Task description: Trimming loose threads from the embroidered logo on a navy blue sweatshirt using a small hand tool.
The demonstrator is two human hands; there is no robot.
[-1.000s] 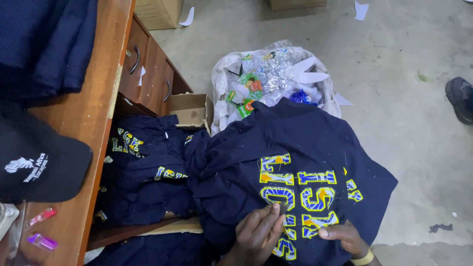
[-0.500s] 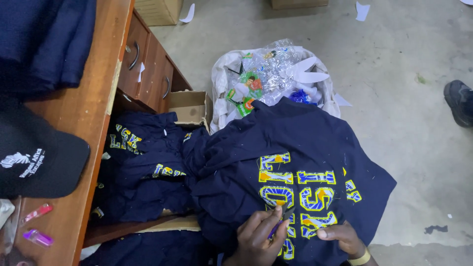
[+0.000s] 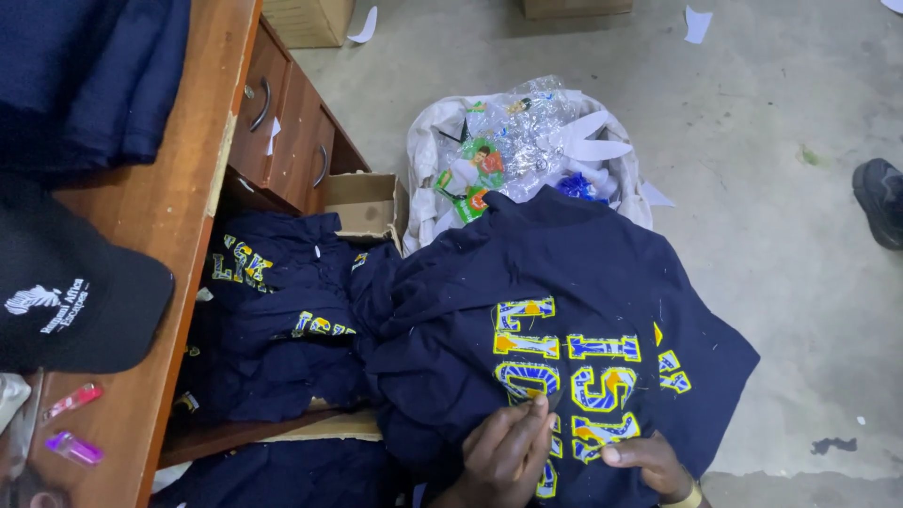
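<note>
A navy shirt (image 3: pixel 564 282) with yellow and blue stitched letters lies spread over my lap, at the lower middle of the head view. My left hand (image 3: pixel 506 453) has its fingers pinched together on the letters. A small thin dark tool (image 3: pixel 554 402) pokes out past the fingertips; I cannot tell what kind it is. My right hand (image 3: pixel 644 461), with a yellow band at the wrist, grips the cloth just right of the left hand, thumb pressed on the lettering.
More navy shirts (image 3: pixel 282 329) are heaped under a wooden desk (image 3: pixel 179 216) with drawers at the left. A black cap (image 3: pixel 66 301) and two small lighters (image 3: pixel 71 423) lie on the desk. A white sack of plastic waste (image 3: pixel 527 141) stands behind. Someone's dark shoe (image 3: pixel 879 198) is at the right.
My left hand has crept a little up the lettering and closed its fingertips. The right hand and the shirt have hardly moved.
</note>
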